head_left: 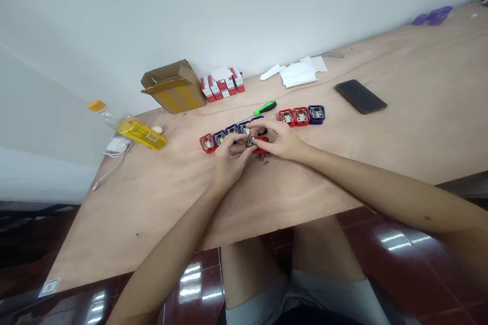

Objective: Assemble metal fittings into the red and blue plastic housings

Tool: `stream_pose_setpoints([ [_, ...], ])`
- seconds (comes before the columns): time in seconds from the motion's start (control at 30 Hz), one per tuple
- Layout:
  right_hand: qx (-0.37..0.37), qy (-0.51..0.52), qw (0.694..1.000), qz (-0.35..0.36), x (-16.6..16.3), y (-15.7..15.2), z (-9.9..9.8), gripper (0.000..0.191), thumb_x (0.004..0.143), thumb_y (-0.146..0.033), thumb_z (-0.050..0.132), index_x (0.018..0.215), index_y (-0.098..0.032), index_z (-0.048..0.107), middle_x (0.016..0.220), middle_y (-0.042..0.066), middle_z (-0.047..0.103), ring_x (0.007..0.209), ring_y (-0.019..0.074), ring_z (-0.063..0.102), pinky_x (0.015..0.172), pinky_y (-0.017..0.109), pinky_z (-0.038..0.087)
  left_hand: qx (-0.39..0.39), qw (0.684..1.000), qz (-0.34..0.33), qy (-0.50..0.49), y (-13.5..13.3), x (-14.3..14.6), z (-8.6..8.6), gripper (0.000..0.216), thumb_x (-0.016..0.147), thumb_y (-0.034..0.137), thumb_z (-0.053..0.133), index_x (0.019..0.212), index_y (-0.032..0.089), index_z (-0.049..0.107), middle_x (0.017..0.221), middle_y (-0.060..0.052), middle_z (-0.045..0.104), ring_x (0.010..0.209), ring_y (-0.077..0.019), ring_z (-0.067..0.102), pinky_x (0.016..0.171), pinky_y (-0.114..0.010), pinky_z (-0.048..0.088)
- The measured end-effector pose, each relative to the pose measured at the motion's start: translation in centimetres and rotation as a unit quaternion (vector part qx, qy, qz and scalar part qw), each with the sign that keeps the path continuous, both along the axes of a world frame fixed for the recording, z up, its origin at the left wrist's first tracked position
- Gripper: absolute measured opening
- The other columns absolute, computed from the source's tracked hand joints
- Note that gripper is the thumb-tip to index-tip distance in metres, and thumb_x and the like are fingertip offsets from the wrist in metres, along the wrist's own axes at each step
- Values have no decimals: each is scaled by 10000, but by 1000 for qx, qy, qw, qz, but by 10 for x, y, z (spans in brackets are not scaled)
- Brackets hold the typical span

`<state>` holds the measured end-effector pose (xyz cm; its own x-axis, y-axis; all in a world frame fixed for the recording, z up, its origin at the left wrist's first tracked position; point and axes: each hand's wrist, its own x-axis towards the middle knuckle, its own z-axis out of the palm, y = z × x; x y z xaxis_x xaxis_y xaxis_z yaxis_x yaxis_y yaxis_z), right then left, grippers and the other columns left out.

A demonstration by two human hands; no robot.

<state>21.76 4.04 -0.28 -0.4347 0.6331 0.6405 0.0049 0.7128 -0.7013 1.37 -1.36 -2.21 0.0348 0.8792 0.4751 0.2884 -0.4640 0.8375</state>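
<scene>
Both the left hand (231,160) and the right hand (276,139) are pinched narrowly on a small silver metal latch part (249,140) above a pale plywood table (343,162), with red and blue plastic-backed latches (208,143) at twelve o'clock, a flattened-looking black smartphone (361,96) at two, and a white plaster wall (229,10) beyond.

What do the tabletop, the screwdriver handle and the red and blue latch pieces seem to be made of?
The tabletop looks like bare plywood: pale with visible grain. The green-and-black screwdriver handle looks like glossy moulded plastic. The red and blue pieces seem opaque plastic, carrying shiny metal latches, probably steel, though too small to tell.
</scene>
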Motion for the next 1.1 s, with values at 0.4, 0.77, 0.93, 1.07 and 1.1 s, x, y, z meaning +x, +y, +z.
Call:
stream_pose_setpoints([
  [0.4,65,2,998,7,1,-1,4,324,992,-153,653,1305,-222,698,1078,68,744,983,215,717,933,420,636,-2,1000,6,17,0,3,6,323,909,378,836,1161,210,724,1057,-65,687,977,-188,682,808,-307,656],
  [0.77,66,-17,998,-15,0,1,2,347,995,-171,657,1337,-221,688,1188,97,767,1021,230,729,952,438,646,-38,998,-7,-43,-3,6,8,344,897,381,848,1167,205,728,1110,-51,634,921,-162,731,824,-335,701],
  [0.93,63,-17,998,-8,2,1,1,342,1001,-180,661,1340,-212,689,1152,91,775,1006,222,736,956,436,652,-35,999,-8,-37,-2,3,6,339,898,361,845,1175,204,727,1103,-51,631,949,-169,724,824,-335,701],
  [1.07,60,-8,998,0,2,1,1,343,1013,-175,645,1352,-216,681,1117,81,773,976,215,736,927,422,656,-30,999,-1,-23,0,2,3,346,894,371,852,1174,205,734,1093,-59,658,963,-181,720,845,-351,693],
  [1.1,63,-8,998,1,1,1,1,343,1014,-169,639,1351,-217,680,1122,81,772,975,213,736,923,418,655,-30,999,3,-23,0,2,4,352,890,379,857,1170,204,736,1086,-62,665,967,-185,718,840,-348,690],
])
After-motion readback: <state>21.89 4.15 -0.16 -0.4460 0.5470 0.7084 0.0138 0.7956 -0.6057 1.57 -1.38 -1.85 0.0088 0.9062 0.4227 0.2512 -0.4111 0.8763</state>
